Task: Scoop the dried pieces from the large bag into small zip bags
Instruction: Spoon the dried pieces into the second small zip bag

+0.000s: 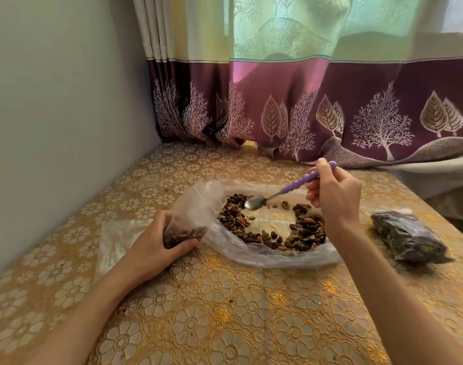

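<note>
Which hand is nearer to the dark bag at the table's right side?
Right. The right hand is just left of the dark bag, holding a spoon; the left hand is far across.

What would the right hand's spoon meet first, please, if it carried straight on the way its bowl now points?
Probably the dried pieces at the left inside the large bag. The right hand aims the spoon down-left at them; beyond sits the small zip bag in the left hand. Depth is unclear.
</note>
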`<state>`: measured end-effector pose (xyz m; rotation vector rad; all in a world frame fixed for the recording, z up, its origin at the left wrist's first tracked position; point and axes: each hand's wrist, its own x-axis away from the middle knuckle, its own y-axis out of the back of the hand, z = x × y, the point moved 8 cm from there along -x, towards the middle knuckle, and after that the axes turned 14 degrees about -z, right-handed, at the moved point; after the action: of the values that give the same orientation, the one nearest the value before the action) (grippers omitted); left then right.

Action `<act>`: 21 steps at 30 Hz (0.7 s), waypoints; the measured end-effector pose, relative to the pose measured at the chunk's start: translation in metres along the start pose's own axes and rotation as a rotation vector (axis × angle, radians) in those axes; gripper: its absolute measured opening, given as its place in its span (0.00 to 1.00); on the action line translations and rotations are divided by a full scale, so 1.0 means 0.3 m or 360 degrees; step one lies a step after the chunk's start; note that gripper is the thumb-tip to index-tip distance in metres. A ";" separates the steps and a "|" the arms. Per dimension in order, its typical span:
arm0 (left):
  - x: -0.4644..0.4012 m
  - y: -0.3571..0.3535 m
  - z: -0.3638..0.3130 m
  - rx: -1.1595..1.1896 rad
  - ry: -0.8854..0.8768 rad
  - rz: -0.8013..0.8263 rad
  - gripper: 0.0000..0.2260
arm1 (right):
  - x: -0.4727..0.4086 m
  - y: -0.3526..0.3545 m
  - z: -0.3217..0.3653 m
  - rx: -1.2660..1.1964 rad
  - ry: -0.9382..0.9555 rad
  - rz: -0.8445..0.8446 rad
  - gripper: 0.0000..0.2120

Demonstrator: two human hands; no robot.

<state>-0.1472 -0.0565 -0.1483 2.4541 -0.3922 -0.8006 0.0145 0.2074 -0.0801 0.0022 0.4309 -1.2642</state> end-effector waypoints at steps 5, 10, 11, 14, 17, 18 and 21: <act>0.001 0.000 0.005 -0.0003 0.0005 0.0001 0.32 | -0.017 0.017 -0.029 0.0334 0.0157 -0.0035 0.16; 0.003 0.001 0.003 -0.0004 0.0002 -0.0003 0.31 | -0.010 0.001 -0.047 0.0370 0.0087 0.0035 0.23; 0.003 0.002 0.002 0.0002 -0.0002 -0.0011 0.30 | -0.006 -0.004 -0.047 0.0376 0.0090 0.0054 0.22; 0.001 0.002 0.000 0.0008 -0.0015 -0.0026 0.28 | 0.004 -0.019 -0.052 0.0405 0.0092 0.0105 0.17; -0.001 0.003 0.000 0.0020 -0.0019 -0.0025 0.28 | 0.009 -0.031 -0.098 0.0394 -0.0120 0.0171 0.17; -0.002 0.003 0.000 0.0022 -0.0017 -0.0023 0.28 | 0.015 -0.039 -0.121 0.0367 -0.0236 0.0209 0.17; -0.003 0.001 0.000 0.0020 -0.0017 -0.0022 0.29 | 0.046 -0.062 -0.171 0.0284 -0.0511 0.0312 0.16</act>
<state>-0.1479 -0.0565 -0.1476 2.4676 -0.3860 -0.8200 -0.0154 0.2011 -0.1274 -0.0073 0.0384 -1.0818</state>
